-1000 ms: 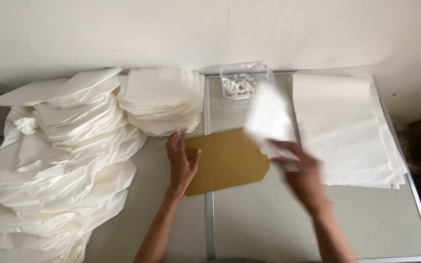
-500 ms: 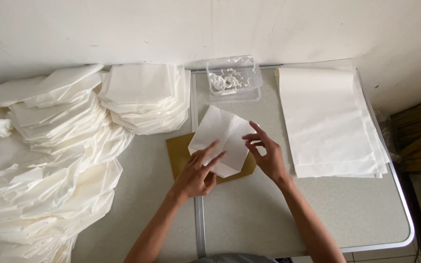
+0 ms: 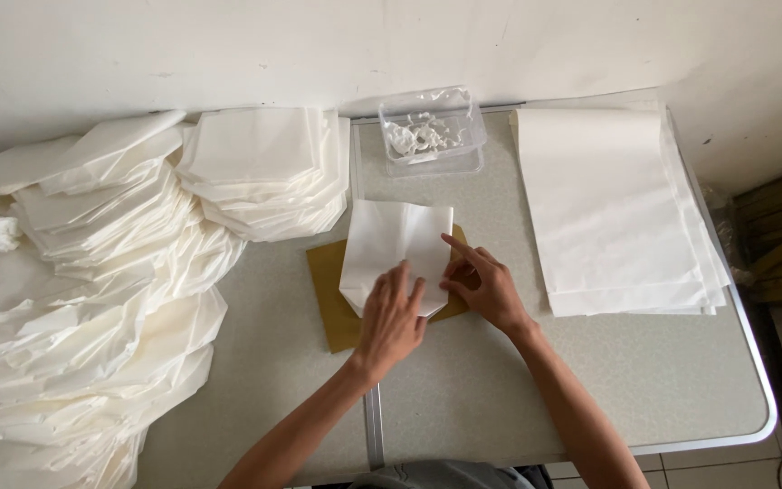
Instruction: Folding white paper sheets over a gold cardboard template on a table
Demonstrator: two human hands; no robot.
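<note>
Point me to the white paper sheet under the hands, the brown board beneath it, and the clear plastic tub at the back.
white paper sheet [image 3: 391,237]: head view, bare upper middle of the sheet.
brown board [image 3: 326,288]: head view, exposed left strip beside the sheet.
clear plastic tub [image 3: 433,131]: head view, middle of the tub.

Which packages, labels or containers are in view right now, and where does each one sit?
Clear plastic tub: table's far edge, rectangular, white bits inside.
White paper bag: centre, on brown board, under both hands.
Folded white bags: heaped on the left.
No labels, signs or screens.
</note>
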